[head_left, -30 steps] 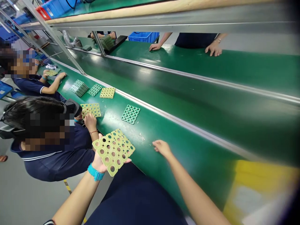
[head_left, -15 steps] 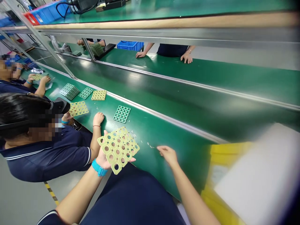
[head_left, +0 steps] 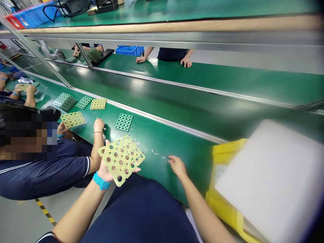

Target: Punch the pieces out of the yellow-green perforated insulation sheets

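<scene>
Yellow, flat, round-holed panel (head_left: 125,160) is grasped in your left hand (head_left: 104,171), at nine o'clock from your right hand (head_left: 178,166); whether the latter's bent fingers (head_left: 172,159) pinch anything cannot be told.

Left hand (head_left: 104,171), teal wristband (head_left: 101,181) at the wrist, holds a yellow perforated panel (head_left: 124,160) tilted, palm beneath. Right hand (head_left: 178,166) is low over the green worktable (head_left: 177,143), fingertips near scattered white bits (head_left: 156,153); whether it grips anything cannot be told. Green perforated board (head_left: 124,122) lies flat beyond the panel. At right, a blurred white sheet (head_left: 273,179) overlaps a yellow bin (head_left: 225,148). Co-worker at left (head_left: 63,168) holds another yellow panel (head_left: 73,119).
</scene>
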`<state>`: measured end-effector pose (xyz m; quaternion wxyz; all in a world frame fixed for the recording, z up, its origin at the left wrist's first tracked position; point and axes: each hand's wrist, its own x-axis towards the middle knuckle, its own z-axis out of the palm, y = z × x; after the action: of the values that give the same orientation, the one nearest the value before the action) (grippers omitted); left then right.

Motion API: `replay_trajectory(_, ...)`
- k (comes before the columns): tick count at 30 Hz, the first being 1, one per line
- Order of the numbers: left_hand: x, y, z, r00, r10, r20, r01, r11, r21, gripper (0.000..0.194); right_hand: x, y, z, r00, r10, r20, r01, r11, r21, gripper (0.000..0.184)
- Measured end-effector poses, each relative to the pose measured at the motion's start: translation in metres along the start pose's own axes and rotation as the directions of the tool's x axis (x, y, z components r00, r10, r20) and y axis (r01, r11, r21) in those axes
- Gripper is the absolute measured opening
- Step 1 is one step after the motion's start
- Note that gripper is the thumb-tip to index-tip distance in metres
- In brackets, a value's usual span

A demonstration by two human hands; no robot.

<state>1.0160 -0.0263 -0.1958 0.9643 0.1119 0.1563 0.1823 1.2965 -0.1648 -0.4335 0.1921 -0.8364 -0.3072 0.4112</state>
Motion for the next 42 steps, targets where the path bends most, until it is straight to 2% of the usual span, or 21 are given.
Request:
replay_trajectory(6,0.008,-0.001,0.007,0.998,-0.030,0.057,0.029,0.999,0.018,0.081,0.007,-0.024,0.006,1.000,-0.028,0.008,0.028,0.999,-0.027,0.020)
replay_trajectory(11,0.012,-0.003,0.007,0.999,-0.041,0.033,0.040,0.999,0.022,0.079,0.000,-0.039,-0.006,0.999,-0.038,0.019,0.035,0.992,0.125,0.017)
replay_trajectory(14,0.017,-0.004,0.006,0.997,-0.051,0.053,0.051,0.999,0.002,0.078,-0.020,-0.054,-0.025,0.997,-0.072,-0.005,0.071,0.951,0.302,0.018)
replay_trajectory(17,0.028,-0.006,0.011,0.995,-0.081,0.060,0.082,0.997,-0.014,0.071,-0.051,-0.078,-0.051,0.983,-0.151,-0.102,0.181,0.853,0.490,0.022)
replay_trajectory(20,0.042,-0.008,0.022,0.989,-0.149,0.011,0.149,0.989,0.000,0.070,-0.084,-0.104,-0.080,0.946,-0.235,-0.225,0.324,0.728,0.604,0.027)
replay_trajectory(23,0.057,-0.012,0.037,0.974,-0.223,-0.030,0.224,0.974,0.034,0.073,-0.115,-0.127,-0.107,0.903,-0.316,-0.292,0.430,0.627,0.650,0.026)
replay_trajectory(25,0.067,-0.015,0.046,0.961,-0.275,-0.031,0.276,0.959,0.063,0.074,-0.133,-0.139,-0.120,0.869,-0.385,-0.310,0.490,0.594,0.638,0.019)
replay_trajectory(28,0.079,-0.021,0.059,0.943,-0.331,-0.013,0.330,0.935,0.129,0.078,-0.155,-0.158,-0.132,0.792,-0.520,-0.319,0.608,0.627,0.487,0.003)
replay_trajectory(31,0.086,-0.027,0.066,0.939,-0.344,0.017,0.335,0.924,0.187,0.080,-0.167,-0.173,-0.134,0.679,-0.682,-0.270,0.732,0.602,0.319,0.015)
replay_trajectory(33,0.089,-0.031,0.068,0.945,-0.327,0.022,0.315,0.924,0.216,0.079,-0.169,-0.180,-0.132,0.637,-0.741,-0.213,0.766,0.579,0.279,0.021)
replay_trajectory(35,0.090,-0.035,0.068,0.956,-0.293,0.011,0.282,0.930,0.237,0.079,-0.169,-0.185,-0.130,0.635,-0.751,-0.181,0.770,0.596,0.226,0.020)
replay_trajectory(38,0.092,-0.038,0.066,0.960,-0.279,-0.014,0.274,0.931,0.243,0.078,-0.168,-0.190,-0.129,0.658,-0.732,-0.176,0.753,0.644,0.138,0.011)
replay_trajectory(42,0.093,-0.042,0.065,0.961,-0.276,-0.006,0.272,0.943,0.193,0.078,-0.167,-0.190,-0.130,0.673,-0.725,-0.143,0.739,0.665,0.106,0.008)
